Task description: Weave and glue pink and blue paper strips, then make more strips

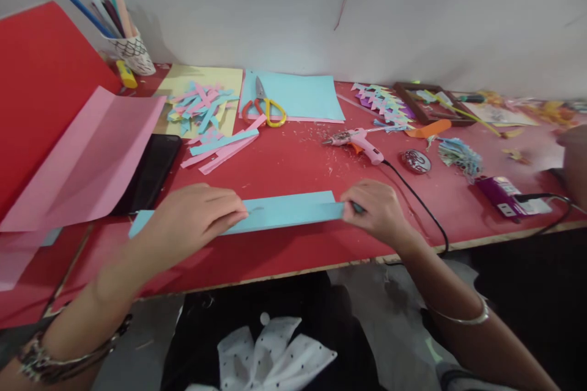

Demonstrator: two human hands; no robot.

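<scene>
A long light-blue paper strip (288, 212) with a lengthwise fold or overlapping layer stretches between my hands, low over the red table. My left hand (202, 211) is closed, thumb and fingers pinching the strip; its left end (140, 222) shows beyond my wrist. At the other end my right hand (373, 211) is closed on the strip. Something small and dark teal (358, 208) shows at its fingers; I cannot make out what it is. Scissors (263, 104) with red and yellow handles lie behind the strip, beside loose pink and blue paper strips (224, 149).
A pink glue gun (360, 143) with a black cord lies behind my right hand. Cut paper bits (202, 104) are heaped on a yellow sheet. Pink paper (92, 165) and a black phone-like slab (153, 171) lie left. A purple socket box (504, 195) stands right, near another person's hand (575, 162).
</scene>
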